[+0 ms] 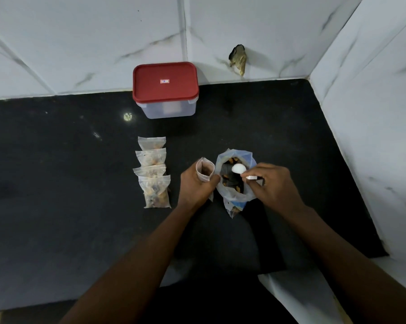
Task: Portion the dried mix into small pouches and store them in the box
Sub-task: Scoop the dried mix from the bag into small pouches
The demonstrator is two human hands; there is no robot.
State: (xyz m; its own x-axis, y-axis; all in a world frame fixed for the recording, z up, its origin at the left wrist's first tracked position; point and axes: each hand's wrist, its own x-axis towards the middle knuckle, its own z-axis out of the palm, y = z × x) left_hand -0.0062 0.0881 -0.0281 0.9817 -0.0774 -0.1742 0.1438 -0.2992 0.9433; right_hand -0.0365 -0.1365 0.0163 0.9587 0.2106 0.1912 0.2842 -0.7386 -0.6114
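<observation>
On the black counter (69,183), a pouch (205,169) was gripped by the left hand (195,188) and a scoop (239,169) pinched by the right hand (274,183); mix (230,183) might be spilled past the pouch's narrow mouth.

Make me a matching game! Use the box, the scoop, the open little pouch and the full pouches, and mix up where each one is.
Things:
1. box
2. scoop
3. open pouch
4. full pouches

Places:
A. held in the left hand
B. lying in a row on the counter
C. by the wall, with its red lid on
D. held in the right hand, at the mouth of the big bag

Pairs: 1-C, 2-D, 3-A, 4-B
</observation>
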